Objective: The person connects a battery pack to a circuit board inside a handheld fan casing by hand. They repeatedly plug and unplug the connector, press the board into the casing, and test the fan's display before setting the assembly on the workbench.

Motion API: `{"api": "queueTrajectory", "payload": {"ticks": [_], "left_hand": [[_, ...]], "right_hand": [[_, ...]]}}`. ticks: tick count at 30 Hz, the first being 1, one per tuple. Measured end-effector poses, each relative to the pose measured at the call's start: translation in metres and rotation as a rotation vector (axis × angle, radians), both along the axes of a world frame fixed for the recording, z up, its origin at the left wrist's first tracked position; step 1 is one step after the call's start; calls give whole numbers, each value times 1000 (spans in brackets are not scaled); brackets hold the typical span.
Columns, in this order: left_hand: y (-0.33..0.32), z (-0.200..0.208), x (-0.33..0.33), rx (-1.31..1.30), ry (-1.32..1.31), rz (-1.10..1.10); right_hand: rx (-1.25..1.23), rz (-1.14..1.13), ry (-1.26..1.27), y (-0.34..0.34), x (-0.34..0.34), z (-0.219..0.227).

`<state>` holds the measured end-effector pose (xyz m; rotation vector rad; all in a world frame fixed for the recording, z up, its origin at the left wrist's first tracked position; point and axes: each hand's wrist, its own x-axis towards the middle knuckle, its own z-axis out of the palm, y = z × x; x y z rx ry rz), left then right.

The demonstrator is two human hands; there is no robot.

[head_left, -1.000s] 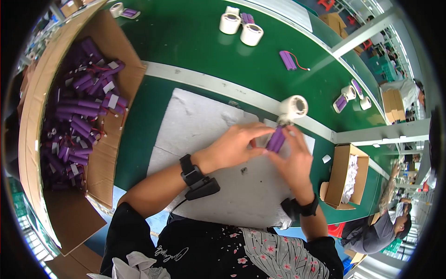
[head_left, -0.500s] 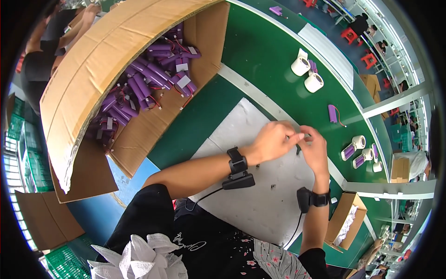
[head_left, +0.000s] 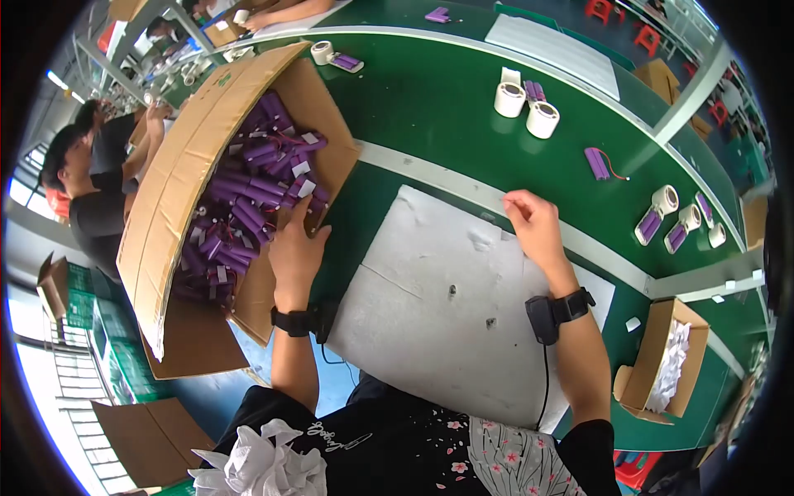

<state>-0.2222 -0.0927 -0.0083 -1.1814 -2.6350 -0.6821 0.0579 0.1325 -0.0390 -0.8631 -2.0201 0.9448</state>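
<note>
Half a second ago both hands met over the grey mat; now they have parted, and the left hand [head_left: 296, 248] has gone across to the large cardboard box [head_left: 169, 198]. That box lies tipped on its side at the left of the green worktop [head_left: 438, 99], filled with purple battery packs [head_left: 244, 207] bearing small white tags. The left hand's fingers reach over the box's lower flap, just touching the nearest packs; whether they pinch one cannot be told. The right hand [head_left: 533, 225] rests at the far edge of the grey mat [head_left: 438, 322], fingers curled loosely together, holding nothing visible. Both wrists wear black bands. A small cardboard box [head_left: 662, 364] at the right holds white scraps. White tape rolls [head_left: 526, 109] stand farther back.
</note>
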Motion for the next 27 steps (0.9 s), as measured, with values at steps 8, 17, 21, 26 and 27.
{"api": "queueTrajectory", "payload": {"ticks": [8, 17, 21, 26, 27], "left_hand": [[7, 9, -14, 38, -170, -150], [76, 94, 78, 209, -508, -807], [134, 97, 119, 52, -699, -1096], [240, 78, 120, 22, -660, -1010], [265, 67, 115, 15, -660, -1019]], "right_hand": [[-24, 50, 59, -7, 1, 3], [229, 14, 423, -49, -37, 17], [-124, 293, 325, -47, -15, 31], [-540, -59, 380, -21, -11, 22], [-551, -128, 484, -19, -14, 21]]}}
